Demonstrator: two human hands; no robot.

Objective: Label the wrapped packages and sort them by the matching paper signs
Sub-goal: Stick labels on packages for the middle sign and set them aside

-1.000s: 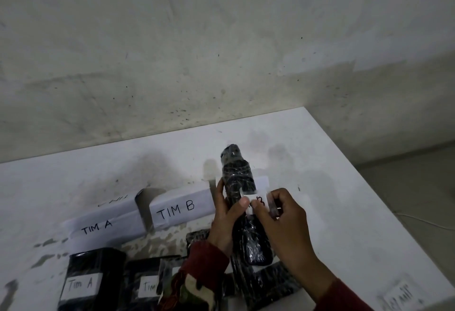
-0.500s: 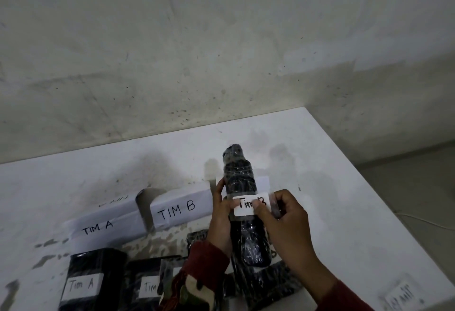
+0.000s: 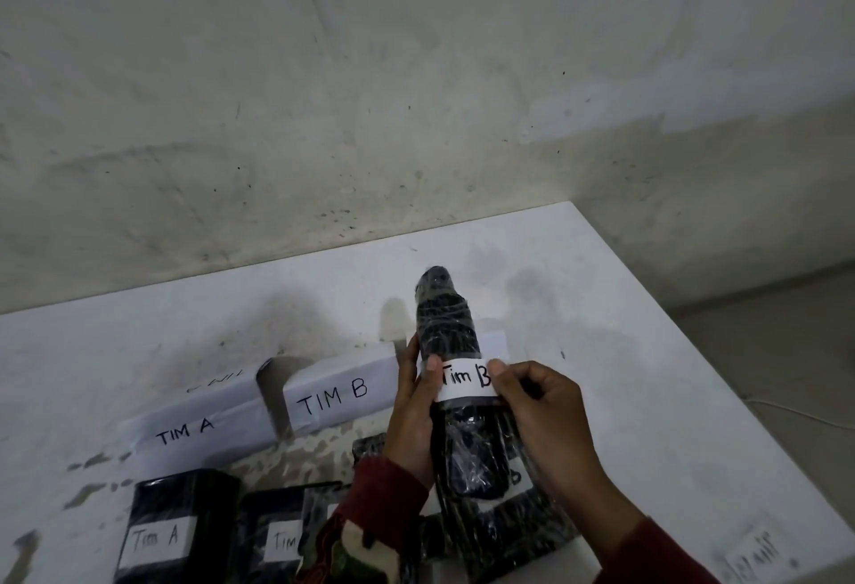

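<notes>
A bottle-shaped package [image 3: 446, 329] in black wrap is held upright above the table. My left hand [image 3: 412, 412] grips its left side, the thumb pressing the left end of a white label [image 3: 465, 381] reading "Tim B". My right hand [image 3: 541, 407] pinches the label's right end against the package. Folded paper signs "TIM A" [image 3: 185, 431] and "TIM B" [image 3: 335, 396] stand side by side behind. A black package labelled "Tim A" [image 3: 176, 532] sits before the "TIM A" sign, a second labelled one [image 3: 273, 532] beside it.
More black wrapped packages [image 3: 499, 537] lie under my hands near the front. A loose label [image 3: 752, 558] lies at the table's front right corner. The white table [image 3: 601, 306] ends at right; a stained wall [image 3: 416, 98] rises behind.
The label has been spread flat across the package, so "Tim B" now reads in full. My right thumb slid to its right end. The package barely moved.
</notes>
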